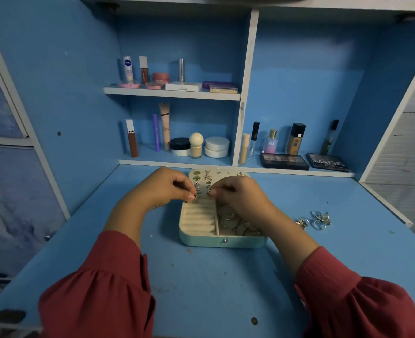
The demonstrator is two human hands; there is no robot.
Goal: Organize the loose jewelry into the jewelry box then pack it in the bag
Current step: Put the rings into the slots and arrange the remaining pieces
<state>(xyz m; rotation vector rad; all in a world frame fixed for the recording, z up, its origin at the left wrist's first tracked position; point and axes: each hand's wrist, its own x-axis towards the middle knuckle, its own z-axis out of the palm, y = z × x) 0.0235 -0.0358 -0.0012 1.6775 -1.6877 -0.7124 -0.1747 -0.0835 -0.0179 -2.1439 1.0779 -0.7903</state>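
Note:
An open pale-green jewelry box (222, 241) sits mid-desk, its lid (202, 178) raised at the back with several earrings pinned on it. Cream ring rolls fill the left compartment; silver hoops lie in the right one. My left hand (164, 189) pinches a small dark-stoned earring (195, 197) above the ring rolls. My right hand (238, 195) hovers beside it, fingertips pinched close to the same piece; what it holds is too small to tell. Several loose silver rings (317, 219) lie on the desk to the right of the box.
The blue desk (201, 284) is backed by shelves of cosmetics: bottles, jars and tubes (189, 142) behind the box, eyeshadow palettes (284, 161) at the back right. A shelf divider (246, 93) stands behind the lid. No bag is in view.

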